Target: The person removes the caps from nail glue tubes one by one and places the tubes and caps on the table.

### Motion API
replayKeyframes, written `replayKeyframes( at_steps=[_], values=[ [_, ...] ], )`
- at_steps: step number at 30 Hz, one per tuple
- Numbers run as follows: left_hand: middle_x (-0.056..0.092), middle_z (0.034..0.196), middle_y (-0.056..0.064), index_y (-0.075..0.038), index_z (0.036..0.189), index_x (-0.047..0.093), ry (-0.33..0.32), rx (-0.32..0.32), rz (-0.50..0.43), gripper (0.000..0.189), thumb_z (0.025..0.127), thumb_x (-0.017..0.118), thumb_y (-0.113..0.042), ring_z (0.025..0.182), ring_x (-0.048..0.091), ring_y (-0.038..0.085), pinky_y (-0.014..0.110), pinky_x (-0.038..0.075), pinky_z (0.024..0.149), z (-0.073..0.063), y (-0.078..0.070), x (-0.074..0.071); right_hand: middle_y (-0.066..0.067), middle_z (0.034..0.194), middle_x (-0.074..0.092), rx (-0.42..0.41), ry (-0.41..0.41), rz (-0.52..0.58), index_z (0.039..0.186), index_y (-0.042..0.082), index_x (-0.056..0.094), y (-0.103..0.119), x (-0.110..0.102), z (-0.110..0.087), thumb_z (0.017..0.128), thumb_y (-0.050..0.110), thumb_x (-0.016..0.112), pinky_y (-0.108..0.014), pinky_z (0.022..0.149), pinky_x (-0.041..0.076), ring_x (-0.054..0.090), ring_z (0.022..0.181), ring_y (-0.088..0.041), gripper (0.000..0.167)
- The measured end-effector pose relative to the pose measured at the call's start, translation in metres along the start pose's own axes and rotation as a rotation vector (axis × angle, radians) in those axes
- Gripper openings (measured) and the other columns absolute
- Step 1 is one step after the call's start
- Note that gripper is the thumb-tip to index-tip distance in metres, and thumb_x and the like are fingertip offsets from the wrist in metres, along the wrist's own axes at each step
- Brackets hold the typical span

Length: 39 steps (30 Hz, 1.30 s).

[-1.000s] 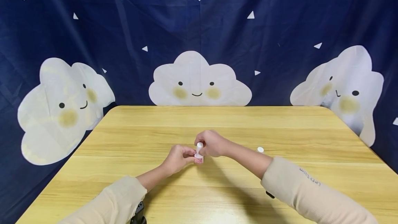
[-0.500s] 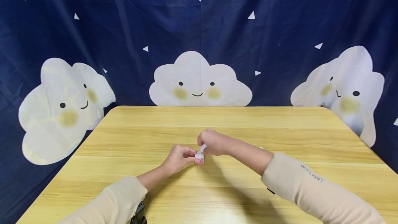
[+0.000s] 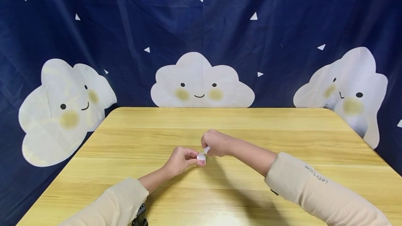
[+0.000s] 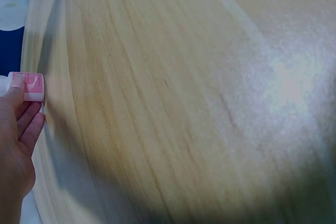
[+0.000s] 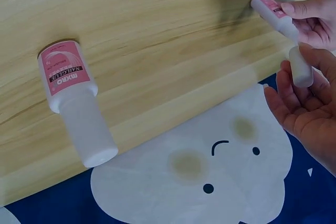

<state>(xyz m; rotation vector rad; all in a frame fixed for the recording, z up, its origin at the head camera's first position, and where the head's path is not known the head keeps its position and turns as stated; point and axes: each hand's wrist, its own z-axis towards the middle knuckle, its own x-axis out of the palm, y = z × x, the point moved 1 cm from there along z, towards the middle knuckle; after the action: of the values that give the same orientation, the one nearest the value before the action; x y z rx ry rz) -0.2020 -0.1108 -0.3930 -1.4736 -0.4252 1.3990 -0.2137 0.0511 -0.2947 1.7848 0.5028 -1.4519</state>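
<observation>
My left hand (image 3: 179,161) holds a small nail glue bottle (image 5: 270,11), white with a pink label, between thumb and fingers on the table. In the left wrist view the thumb lies over that bottle's (image 4: 32,85) pink label. Just beyond the bottle's top, my right hand (image 3: 216,144) grips a white cap (image 5: 301,69) in curled fingers. The cap leans to the right, its lower end close by the bottle's neck. A second nail glue bottle (image 5: 64,69), with its white cap on, stands on the table to the right; my right forearm hides it in the head view.
The wooden table (image 3: 150,121) has its far edge against a dark blue curtain (image 3: 176,16) printed with white clouds and small triangles. A black device (image 3: 140,215) sits at the left wrist.
The cap, upright over the bottle at first, now tilts to the right as my right hand has shifted slightly rightward. The forearm now covers the second bottle. My left hand stays in place.
</observation>
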Motion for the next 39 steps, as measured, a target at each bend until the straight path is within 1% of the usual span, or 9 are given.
replayKeyframes(
  at_steps=[7, 12, 16, 20, 25, 29, 36, 39],
  values=[
    [0.072, 0.085, 0.018, 0.006, 0.089, 0.071, 0.006, 0.008, -0.020, 0.019, 0.077, 0.073, -0.008, 0.077, 0.070, 0.020, 0.017, 0.057, 0.065, 0.000, 0.002, 0.001, 0.006, 0.055, 0.035, 0.016, 0.004, 0.003, 0.054, 0.012, 0.040, -0.002, -0.001, -0.003, 0.073, -0.010, 0.063, -0.013, 0.047, 0.024, 0.030, 0.054, -0.007, 0.036],
    [0.072, 0.085, 0.017, 0.005, 0.089, 0.071, 0.008, 0.008, -0.035, 0.019, 0.077, 0.074, -0.010, 0.075, 0.070, 0.018, 0.017, 0.056, 0.066, 0.000, 0.003, 0.001, 0.004, 0.058, 0.041, 0.025, 0.002, 0.012, 0.057, 0.009, 0.048, -0.003, -0.001, -0.006, 0.074, -0.009, 0.063, -0.013, 0.048, 0.027, 0.033, 0.055, -0.008, 0.029],
    [0.072, 0.084, 0.016, 0.004, 0.089, 0.071, 0.015, 0.004, -0.052, 0.020, 0.077, 0.074, -0.011, 0.074, 0.070, 0.017, 0.016, 0.056, 0.066, -0.001, 0.003, 0.001, 0.004, 0.058, 0.042, 0.011, -0.006, 0.017, 0.058, 0.007, 0.050, -0.005, -0.001, -0.008, 0.073, -0.011, 0.062, -0.012, 0.047, 0.026, 0.033, 0.054, -0.007, 0.026],
    [0.072, 0.085, 0.017, 0.005, 0.089, 0.070, 0.025, 0.022, -0.079, 0.021, 0.077, 0.074, -0.011, 0.076, 0.071, 0.020, 0.017, 0.056, 0.067, -0.001, 0.003, 0.001, 0.005, 0.057, 0.039, -0.005, -0.019, 0.026, 0.057, 0.007, 0.048, -0.007, -0.001, -0.010, 0.072, -0.011, 0.061, -0.012, 0.047, 0.025, 0.031, 0.054, -0.006, 0.027],
    [0.072, 0.086, 0.018, 0.006, 0.090, 0.070, 0.034, 0.025, -0.104, 0.021, 0.078, 0.073, -0.011, 0.077, 0.071, 0.021, 0.017, 0.057, 0.068, -0.001, 0.002, 0.001, 0.005, 0.059, 0.044, -0.026, -0.036, 0.033, 0.061, 0.004, 0.054, -0.012, 0.001, -0.013, 0.072, -0.010, 0.061, -0.012, 0.049, 0.029, 0.034, 0.055, -0.005, 0.020],
    [0.072, 0.086, 0.018, 0.006, 0.091, 0.070, 0.034, 0.016, -0.106, 0.022, 0.077, 0.074, -0.011, 0.076, 0.071, 0.019, 0.017, 0.057, 0.068, -0.001, 0.002, 0.001, 0.005, 0.061, 0.048, -0.025, -0.044, 0.048, 0.065, 0.003, 0.058, -0.016, 0.003, -0.015, 0.072, -0.008, 0.062, -0.012, 0.051, 0.031, 0.035, 0.056, -0.005, 0.014],
    [0.071, 0.085, 0.019, 0.007, 0.090, 0.069, 0.005, 0.007, -0.057, 0.023, 0.076, 0.075, -0.010, 0.075, 0.071, 0.021, 0.017, 0.056, 0.067, -0.001, 0.003, 0.001, 0.002, 0.062, 0.054, -0.023, -0.068, 0.085, 0.073, 0.001, 0.063, -0.021, 0.007, -0.019, 0.074, -0.008, 0.061, -0.011, 0.051, 0.034, 0.037, 0.054, -0.003, 0.009],
    [0.071, 0.085, 0.019, 0.008, 0.091, 0.069, 0.003, 0.002, -0.050, 0.023, 0.076, 0.075, -0.009, 0.075, 0.070, 0.022, 0.016, 0.056, 0.067, -0.001, 0.003, 0.001, 0.001, 0.060, 0.052, -0.021, -0.080, 0.116, 0.077, 0.000, 0.063, -0.023, 0.010, -0.021, 0.075, -0.008, 0.062, -0.011, 0.052, 0.035, 0.036, 0.053, -0.003, 0.008]
  ],
)
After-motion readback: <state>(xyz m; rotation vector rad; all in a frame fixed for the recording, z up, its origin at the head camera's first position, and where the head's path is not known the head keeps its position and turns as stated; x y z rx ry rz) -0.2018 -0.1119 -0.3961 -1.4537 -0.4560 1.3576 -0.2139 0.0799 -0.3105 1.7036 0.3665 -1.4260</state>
